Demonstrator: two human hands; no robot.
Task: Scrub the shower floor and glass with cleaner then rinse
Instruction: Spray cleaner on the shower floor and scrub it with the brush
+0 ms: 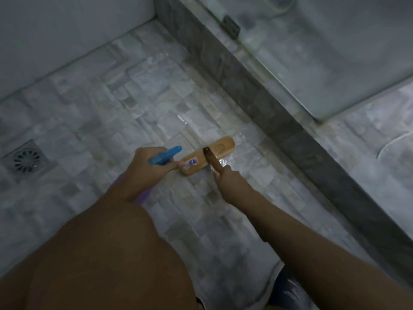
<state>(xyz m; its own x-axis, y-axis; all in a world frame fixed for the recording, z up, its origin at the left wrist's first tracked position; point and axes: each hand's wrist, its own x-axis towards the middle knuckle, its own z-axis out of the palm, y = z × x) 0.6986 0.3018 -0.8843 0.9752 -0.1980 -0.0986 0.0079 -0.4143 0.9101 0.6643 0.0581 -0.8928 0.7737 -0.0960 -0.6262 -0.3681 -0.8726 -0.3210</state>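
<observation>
Nearest the camera, a bare knee or thigh (100,253) fills the lower left, with a dark item (288,289) on the floor beside the right forearm; what it is cannot be told. The left hand (145,166) is closed around a spray bottle (164,155): the blue trigger head projects just beyond the fingers (176,164), and a strip of purple body (143,195) shows below the wrist. The right hand (228,179) is clenched on a dark brown handle (215,163), which rises from between its fingers and meets the wooden brush head (209,154) near the middle. The brush head lies flat on the shower floor (107,113), immediately ahead of both hands, its near end touching or just beside the left fingertips; a small blue and white sticker (192,162) sits on that end. Wet sheen (220,163) shows on the tiles beside the right fingers and further ahead of the brush. Well left of the left fingers, a square metal drain (26,161) is set in the floor. Beyond and to the right of the right fingers runs a dark grey stone kerb (245,90), carrying the glass panel (324,52), which appears clouded, with a metal hinge bracket (231,25) at its far lower edge. White wall tiles (67,25) close the far left.
</observation>
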